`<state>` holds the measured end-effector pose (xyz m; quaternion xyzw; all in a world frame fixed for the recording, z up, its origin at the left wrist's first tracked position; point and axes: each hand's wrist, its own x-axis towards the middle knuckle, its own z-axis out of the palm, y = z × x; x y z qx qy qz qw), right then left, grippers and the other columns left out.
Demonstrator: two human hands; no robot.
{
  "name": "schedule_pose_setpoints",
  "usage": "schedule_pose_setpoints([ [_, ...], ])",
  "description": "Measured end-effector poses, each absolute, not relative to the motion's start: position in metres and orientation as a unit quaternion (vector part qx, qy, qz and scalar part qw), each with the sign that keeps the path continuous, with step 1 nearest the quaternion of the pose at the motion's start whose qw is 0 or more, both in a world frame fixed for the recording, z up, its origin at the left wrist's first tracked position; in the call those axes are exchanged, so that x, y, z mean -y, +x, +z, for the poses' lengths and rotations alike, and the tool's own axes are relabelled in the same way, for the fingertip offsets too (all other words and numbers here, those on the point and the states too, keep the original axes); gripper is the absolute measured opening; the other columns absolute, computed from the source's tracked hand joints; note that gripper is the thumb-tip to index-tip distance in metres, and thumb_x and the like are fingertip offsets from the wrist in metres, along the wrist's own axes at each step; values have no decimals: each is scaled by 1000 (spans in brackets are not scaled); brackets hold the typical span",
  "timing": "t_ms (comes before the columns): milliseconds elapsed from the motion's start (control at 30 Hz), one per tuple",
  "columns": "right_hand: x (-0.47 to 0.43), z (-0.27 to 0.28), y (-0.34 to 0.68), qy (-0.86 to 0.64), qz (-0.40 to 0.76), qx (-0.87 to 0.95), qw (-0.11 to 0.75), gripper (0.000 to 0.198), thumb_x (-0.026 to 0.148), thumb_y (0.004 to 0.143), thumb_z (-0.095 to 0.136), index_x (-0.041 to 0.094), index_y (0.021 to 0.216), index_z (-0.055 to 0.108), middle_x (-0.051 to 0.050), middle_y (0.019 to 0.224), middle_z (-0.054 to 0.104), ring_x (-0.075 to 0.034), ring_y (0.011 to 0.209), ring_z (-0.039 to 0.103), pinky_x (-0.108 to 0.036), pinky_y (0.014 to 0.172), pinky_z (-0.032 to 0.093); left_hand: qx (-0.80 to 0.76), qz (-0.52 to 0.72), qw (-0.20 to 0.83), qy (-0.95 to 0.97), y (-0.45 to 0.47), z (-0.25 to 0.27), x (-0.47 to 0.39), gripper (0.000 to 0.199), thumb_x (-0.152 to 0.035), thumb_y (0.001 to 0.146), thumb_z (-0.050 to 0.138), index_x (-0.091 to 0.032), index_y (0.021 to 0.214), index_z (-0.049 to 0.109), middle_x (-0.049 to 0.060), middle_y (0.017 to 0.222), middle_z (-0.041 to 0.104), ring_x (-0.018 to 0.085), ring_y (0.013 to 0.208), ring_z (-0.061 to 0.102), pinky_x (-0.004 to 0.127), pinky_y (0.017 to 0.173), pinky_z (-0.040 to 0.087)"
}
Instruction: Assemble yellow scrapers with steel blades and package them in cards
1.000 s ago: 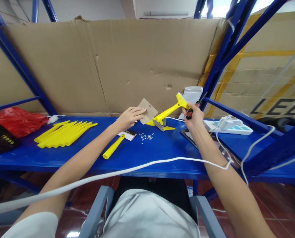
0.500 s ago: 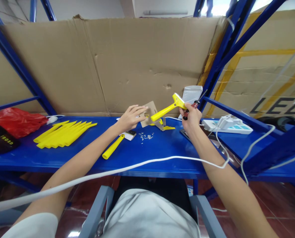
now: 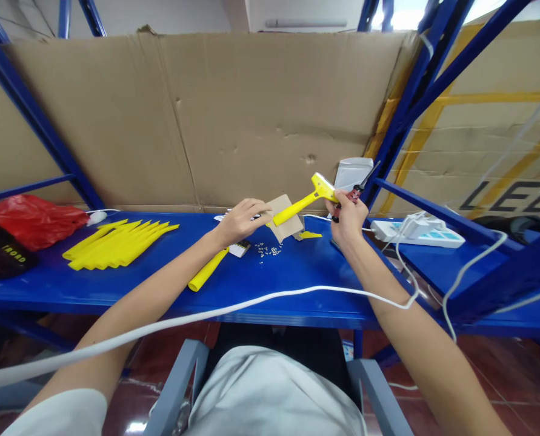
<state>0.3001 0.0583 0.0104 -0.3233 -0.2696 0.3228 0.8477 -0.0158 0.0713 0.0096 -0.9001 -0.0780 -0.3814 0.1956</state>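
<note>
My right hand point(image 3: 349, 217) is closed around a yellow scraper point(image 3: 297, 209) and a red-and-black screwdriver point(image 3: 354, 194) together. The scraper's head points up, and its handle slants down to the left. A brown cardboard piece point(image 3: 290, 227) is behind the handle's lower end. My left hand point(image 3: 242, 223) has its fingertips at the cardboard's left edge, pinching there, close to the handle's end. Below lie small loose screws point(image 3: 274, 251) in a scatter. A second yellow scraper point(image 3: 210, 267) rests on the blue table point(image 3: 292, 290), its head partly behind my left hand.
Several yellow handles point(image 3: 119, 245) lie side by side at left, near a red plastic bag point(image 3: 40, 219). A yellow piece point(image 3: 310, 235) lies behind the screws. At right is a white power strip point(image 3: 437, 236). A white cable point(image 3: 251, 301) crosses in front of the table.
The cardboard has shifted right and turned, and now sits more behind the scraper's handle. My left hand has tilted and its fingers have drawn together. The scraper has moved slightly left.
</note>
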Motion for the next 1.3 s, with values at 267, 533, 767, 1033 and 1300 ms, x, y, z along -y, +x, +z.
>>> schedule_pose_setpoints([
  [267, -55, 14, 303, -322, 331, 282, 841, 18, 14, 93, 84, 15, 84, 69, 3, 82, 69, -10, 68, 66, -21, 59, 60, 103, -352, 248, -897, -15, 16, -66, 30, -27, 118, 46, -31, 120, 76, 10, 110, 82, 27, 102, 73, 48, 84, 59],
  [533, -45, 22, 301, -309, 335, 309, 835, 19, 15, 72, 89, 19, 77, 71, 0, 83, 73, -13, 79, 74, -21, 68, 69, 120, -323, 240, -908, -8, 17, -59, 30, -36, 118, 50, -32, 136, 72, 9, 106, 81, 26, 96, 73, 46, 82, 59],
  [767, -42, 24, 298, -325, 372, 343, 799, 28, 19, 66, 96, 19, 79, 72, -1, 85, 75, -16, 82, 76, -23, 68, 71, 45, -379, 279, -881, 0, 19, -46, 32, -34, 117, 57, -23, 146, 62, 8, 101, 78, 23, 86, 70, 40, 79, 59],
  [1033, -33, 18, 279, -343, 458, 417, 706, 40, 28, 59, 104, 22, 80, 71, -3, 91, 76, -20, 86, 77, -28, 68, 73, 7, -408, 308, -860, 4, 22, -43, 32, -32, 116, 61, -18, 145, 61, 7, 97, 77, 21, 82, 68, 36, 76, 56],
  [1300, -16, 22, 262, -350, 489, 463, 651, 48, 36, 52, 109, 21, 79, 73, -1, 80, 72, -18, 76, 70, -28, 61, 62, 33, -433, 304, -848, 4, 22, -42, 31, -38, 112, 68, -18, 137, 65, 8, 96, 78, 22, 81, 67, 37, 74, 53],
])
